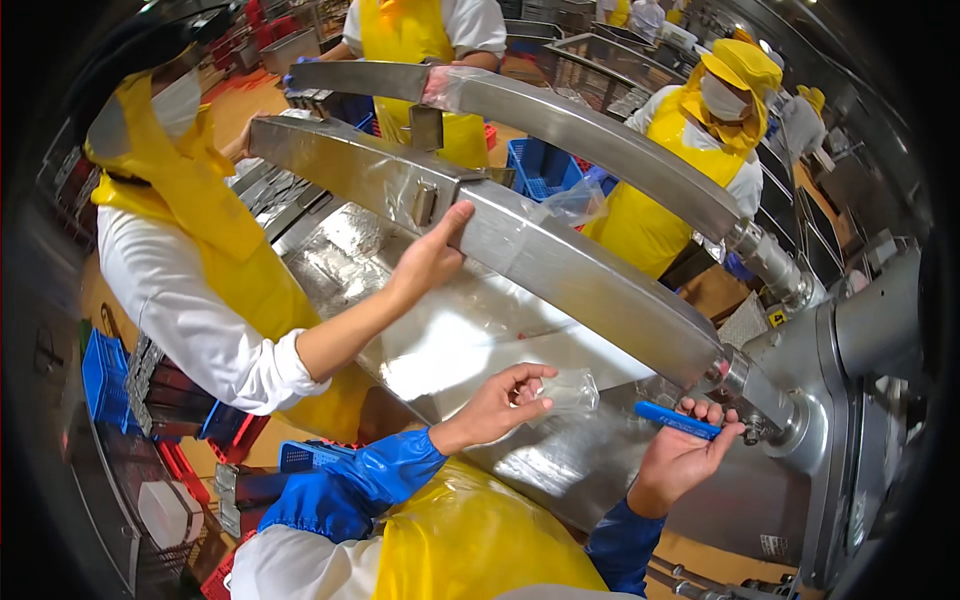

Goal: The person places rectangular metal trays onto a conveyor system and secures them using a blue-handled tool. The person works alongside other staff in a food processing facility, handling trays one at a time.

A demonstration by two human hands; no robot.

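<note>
The person's left hand (492, 408) pinches a crumpled clear plastic film (570, 392) below the long curved stainless-steel bar (560, 265). The right hand (680, 455) closes around a slim blue plastic tool (677, 420) near the bar's metal coupling (738, 372). A co-worker's hand (432, 258) presses on the bar.

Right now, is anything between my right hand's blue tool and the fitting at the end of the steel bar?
Nothing visible. The right hand holds the blue tool just left of the fitting, with an open gap between. The left hand pinches clear plastic further left.
</note>
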